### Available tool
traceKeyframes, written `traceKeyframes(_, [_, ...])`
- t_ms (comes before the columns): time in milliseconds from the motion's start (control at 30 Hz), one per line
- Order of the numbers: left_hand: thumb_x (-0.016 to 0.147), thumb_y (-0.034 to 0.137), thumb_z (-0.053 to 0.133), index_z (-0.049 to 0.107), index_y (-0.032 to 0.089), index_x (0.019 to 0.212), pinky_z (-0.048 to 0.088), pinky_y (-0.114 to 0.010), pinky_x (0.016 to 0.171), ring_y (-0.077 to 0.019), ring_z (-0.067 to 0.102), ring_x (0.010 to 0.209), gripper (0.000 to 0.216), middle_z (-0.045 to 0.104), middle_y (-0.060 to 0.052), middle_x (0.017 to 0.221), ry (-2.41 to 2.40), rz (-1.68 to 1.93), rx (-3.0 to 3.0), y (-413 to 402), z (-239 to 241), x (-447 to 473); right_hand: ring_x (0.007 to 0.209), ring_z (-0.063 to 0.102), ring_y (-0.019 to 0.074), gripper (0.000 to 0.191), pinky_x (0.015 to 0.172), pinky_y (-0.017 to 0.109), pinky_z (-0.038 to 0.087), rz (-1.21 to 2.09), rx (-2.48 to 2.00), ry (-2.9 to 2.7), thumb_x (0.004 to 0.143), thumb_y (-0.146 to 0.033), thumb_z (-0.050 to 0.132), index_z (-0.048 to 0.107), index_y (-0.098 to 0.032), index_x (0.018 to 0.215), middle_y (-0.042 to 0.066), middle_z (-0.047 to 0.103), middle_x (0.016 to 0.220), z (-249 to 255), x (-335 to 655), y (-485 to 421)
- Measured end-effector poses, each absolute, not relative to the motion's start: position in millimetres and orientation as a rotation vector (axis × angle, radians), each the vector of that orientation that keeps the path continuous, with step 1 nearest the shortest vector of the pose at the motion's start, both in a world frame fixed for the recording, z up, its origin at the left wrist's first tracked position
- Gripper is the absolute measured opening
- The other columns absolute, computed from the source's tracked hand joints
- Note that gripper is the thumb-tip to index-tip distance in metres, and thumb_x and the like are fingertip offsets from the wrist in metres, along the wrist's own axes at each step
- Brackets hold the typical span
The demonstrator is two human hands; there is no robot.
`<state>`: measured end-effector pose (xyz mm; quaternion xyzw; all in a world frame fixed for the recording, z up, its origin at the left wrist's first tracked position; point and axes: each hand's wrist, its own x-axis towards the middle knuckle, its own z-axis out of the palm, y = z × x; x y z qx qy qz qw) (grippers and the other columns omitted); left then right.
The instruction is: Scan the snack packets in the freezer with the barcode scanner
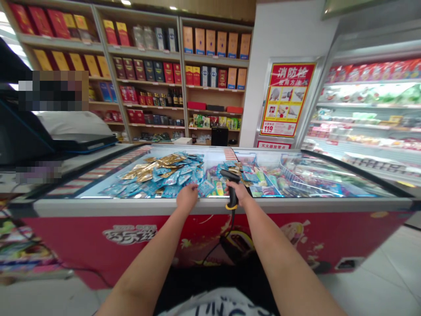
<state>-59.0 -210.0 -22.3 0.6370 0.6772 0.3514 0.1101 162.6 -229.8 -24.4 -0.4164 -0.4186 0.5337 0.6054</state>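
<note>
My right hand [240, 193] is wrapped round the grip of a black and yellow barcode scanner [232, 195], its head tilted over the chest freezer [283, 205]. A thin cord hangs from the scanner's base. Beside it, at the freezer's front rim, my left hand [187, 196] is closed, with its fingers curled inward; anything it holds is hidden. Just beyond this hand lies a heap of blue packets [177, 176] mixed with gold packets [153, 169].
Right of the heap, the freezer holds other wrapped goods and a wire basket [291, 175]. At left, a person's light sleeve [75, 125] shows behind dark counter equipment [23, 127]. Shelves of boxes [144, 70] stand behind, with a chilled display [371, 118] at right.
</note>
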Motion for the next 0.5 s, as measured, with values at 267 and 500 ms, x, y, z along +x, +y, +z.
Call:
traceKeyframes(267, [0.082, 0.016, 0.05, 0.076, 0.023, 0.105, 0.048, -0.032, 0.085, -0.0281, 0.067, 0.098, 0.035, 0.074, -0.012, 0.102, 2.13, 0.89, 2.164, -194.2, -29.9, -99.6, 0.045, 0.057, 0.0125, 0.019, 0.049, 0.026, 0.05, 1.214, -0.958, -0.968, 0.063, -0.031, 0.072, 0.064, -0.015, 0.069, 0.001, 0.063, 0.055, -23.9, 160.9, -230.0])
traceKeyframes(500, [0.084, 0.014, 0.046, 0.073, 0.019, 0.113, 0.047, -0.031, 0.086, -0.0271, 0.066, 0.098, 0.04, 0.068, -0.016, 0.107, 2.215, 0.933, 2.176, -179.9, -32.4, -102.5, 0.045, 0.058, 0.0126, 0.017, 0.048, 0.025, 0.049, 1.202, -0.976, -0.973, 0.062, -0.031, 0.071, 0.065, -0.016, 0.066, 0.0, 0.063, 0.054, -22.4, 160.6, -231.1])
